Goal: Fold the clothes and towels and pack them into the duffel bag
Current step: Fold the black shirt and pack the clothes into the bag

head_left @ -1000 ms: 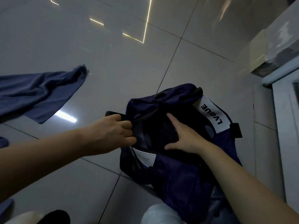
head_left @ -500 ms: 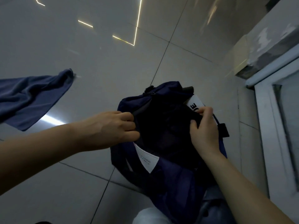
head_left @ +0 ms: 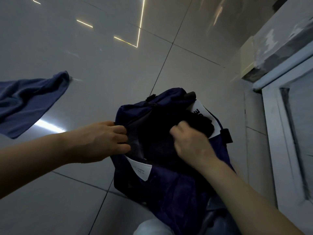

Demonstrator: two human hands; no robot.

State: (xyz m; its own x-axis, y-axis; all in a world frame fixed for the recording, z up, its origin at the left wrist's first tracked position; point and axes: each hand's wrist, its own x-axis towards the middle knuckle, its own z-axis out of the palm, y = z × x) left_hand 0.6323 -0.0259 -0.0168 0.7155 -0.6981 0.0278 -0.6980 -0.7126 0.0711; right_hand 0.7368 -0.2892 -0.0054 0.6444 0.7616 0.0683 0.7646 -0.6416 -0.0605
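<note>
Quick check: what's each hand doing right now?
Left hand: grips the bag's left opening edge.
Right hand: fingers curled on dark fabric at the bag's mouth.

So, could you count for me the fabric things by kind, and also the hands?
Navy fabric duffel bag: 1
Blue towel lying on the floor: 1
Black cloth item at the bag's opening: 1
Hands, left hand and right hand: 2
Total: 5

bare forearms [head_left: 42, 155], pale trousers [head_left: 152, 228]
</note>
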